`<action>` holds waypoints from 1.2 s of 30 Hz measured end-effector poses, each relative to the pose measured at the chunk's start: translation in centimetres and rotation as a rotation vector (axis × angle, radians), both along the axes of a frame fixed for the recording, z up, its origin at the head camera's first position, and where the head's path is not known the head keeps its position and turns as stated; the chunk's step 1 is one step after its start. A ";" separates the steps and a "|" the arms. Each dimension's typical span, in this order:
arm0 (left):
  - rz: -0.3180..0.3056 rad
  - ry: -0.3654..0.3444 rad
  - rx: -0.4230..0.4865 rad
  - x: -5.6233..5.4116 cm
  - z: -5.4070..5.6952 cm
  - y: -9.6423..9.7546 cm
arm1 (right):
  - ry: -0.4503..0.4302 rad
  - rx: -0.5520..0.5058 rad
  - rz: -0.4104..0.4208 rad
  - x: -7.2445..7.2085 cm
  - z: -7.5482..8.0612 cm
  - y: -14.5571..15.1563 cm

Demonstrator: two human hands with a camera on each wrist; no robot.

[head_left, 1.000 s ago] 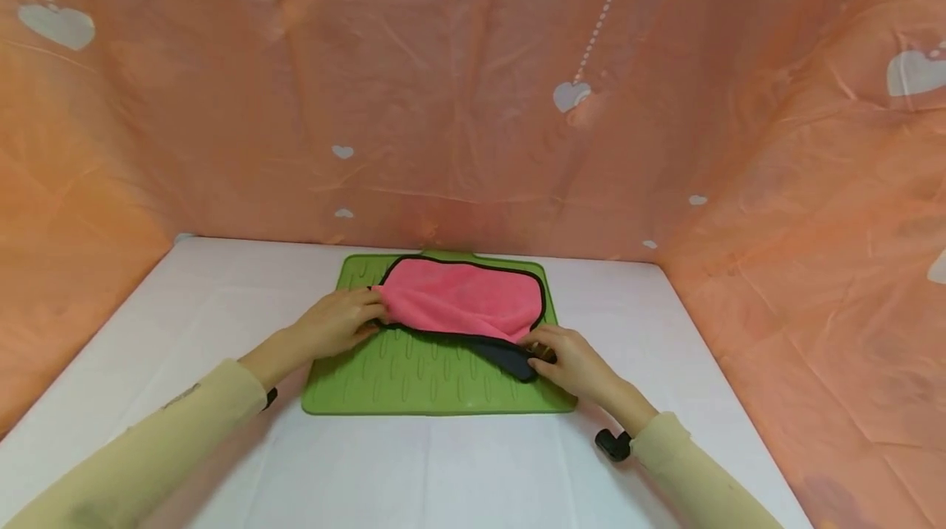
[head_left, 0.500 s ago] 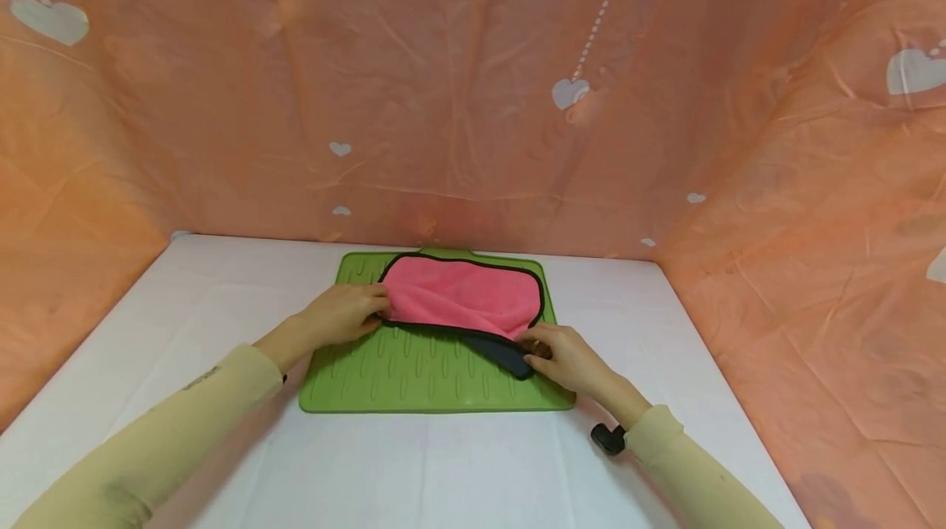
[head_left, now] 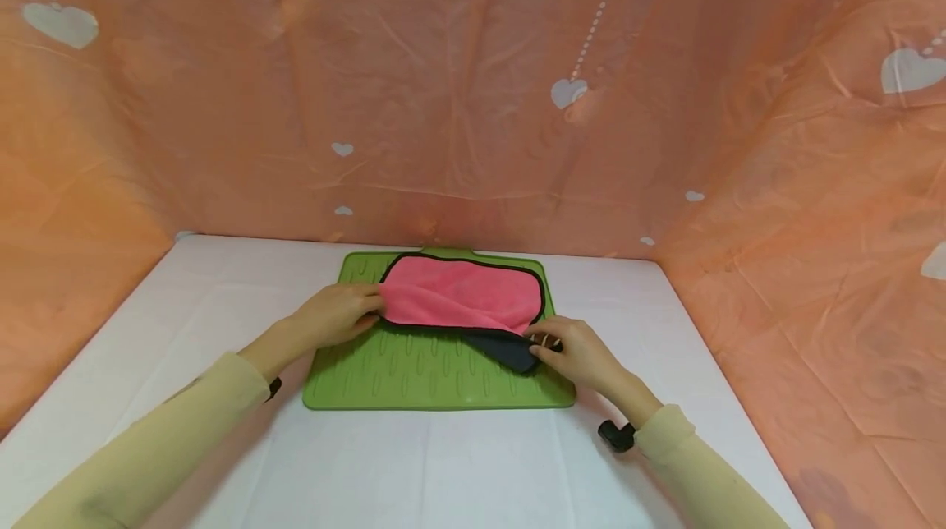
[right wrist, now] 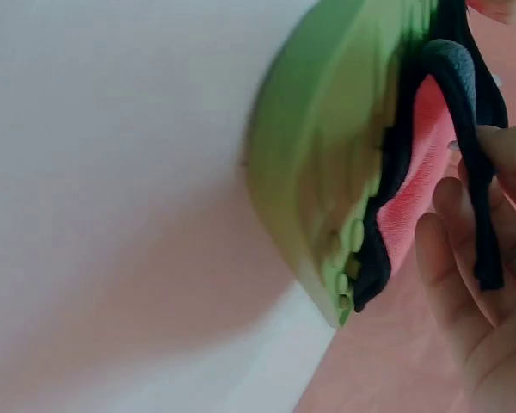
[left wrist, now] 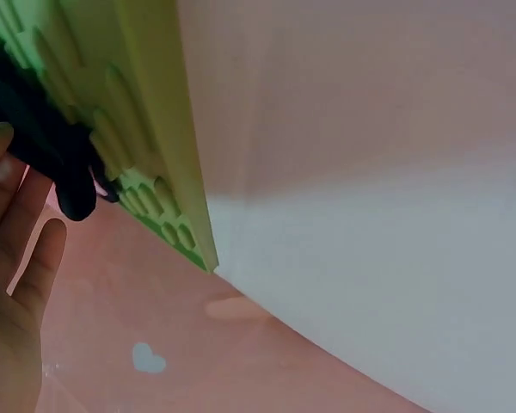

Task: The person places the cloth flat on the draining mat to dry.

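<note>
A pink cloth (head_left: 466,295) with black edging lies folded over the back part of a green ridged mat (head_left: 414,385). My left hand (head_left: 342,315) pinches the near left corner of the cloth. With thumb and fingers, my right hand (head_left: 580,352) pinches the near right corner of the upper layer. A dark grey flap (head_left: 506,351) of the cloth's underside shows below that near edge, beside the right fingertips. In the right wrist view, the held black edge (right wrist: 477,181) stands raised from the pink layer (right wrist: 417,172) beneath. The left wrist view shows dark fabric (left wrist: 43,138) at the left fingertips.
The mat lies on a white-covered table (head_left: 369,471), its back tab near the rear edge. An orange curtain (head_left: 473,102) with white hearts encloses the back and both sides. Black wrist cameras sit under both cuffs, the right one (head_left: 617,436) showing plainly.
The right hand has shifted slightly up and to the right with its corner, so the cloth's near edge looks straighter. Both hands keep their hold; the left has barely moved.
</note>
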State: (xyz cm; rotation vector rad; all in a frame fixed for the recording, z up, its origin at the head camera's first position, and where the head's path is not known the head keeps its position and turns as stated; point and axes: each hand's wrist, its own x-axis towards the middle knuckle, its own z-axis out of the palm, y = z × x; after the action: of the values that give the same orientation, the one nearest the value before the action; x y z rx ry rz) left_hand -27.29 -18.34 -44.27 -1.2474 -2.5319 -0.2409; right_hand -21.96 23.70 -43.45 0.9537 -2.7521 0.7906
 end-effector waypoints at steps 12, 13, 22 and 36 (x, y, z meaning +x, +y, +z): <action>-0.054 -0.050 0.042 4.0 0.4 -2.0 | 0.122 -0.100 0.103 1.3 -0.1 0.1; -0.059 -0.059 0.039 4.4 0.4 -2.1 | 0.123 -0.101 0.121 1.4 -0.2 0.1; -0.071 -0.127 0.029 7.3 -0.7 -3.0 | 0.042 -0.013 0.221 2.4 -1.0 -0.2; -0.103 -0.140 0.052 8.5 -1.1 -3.4 | -0.060 0.121 0.250 3.3 -1.6 -0.7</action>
State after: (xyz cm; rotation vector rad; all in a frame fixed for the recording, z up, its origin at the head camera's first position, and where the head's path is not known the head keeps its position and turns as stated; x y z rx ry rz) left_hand -18.76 -21.74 -45.35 -1.3873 -2.5611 -0.4283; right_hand -18.64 23.03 -45.07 1.3394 -2.7942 0.7018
